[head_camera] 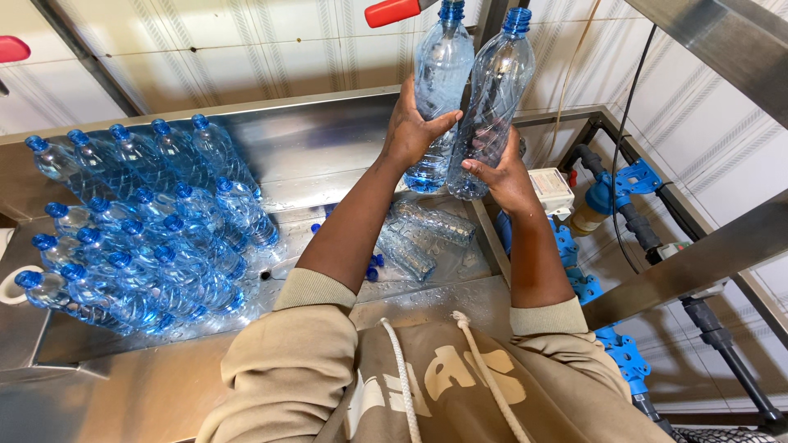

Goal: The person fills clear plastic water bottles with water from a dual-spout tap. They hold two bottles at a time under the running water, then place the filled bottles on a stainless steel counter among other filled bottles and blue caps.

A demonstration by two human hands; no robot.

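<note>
Bottles: two clear plastic, blue-capped, held upright side by side and touching. Left bottle (pixel 437 90) gripped around its lower body by the left hand (pixel 410 131), fingers wrapped closed. Right bottle (pixel 492 98) cupped near its base by the right hand (pixel 502 174), fingers closed on it. Below the grips: two capless bottles (pixel 419 238) lying flat on a wet steel tray (pixel 320 148), loose blue caps (pixel 373 267) beside them. Left of the grips: stacked capped bottles (pixel 139 230). Right of the grips: blue pipe fittings (pixel 632 180).
</note>
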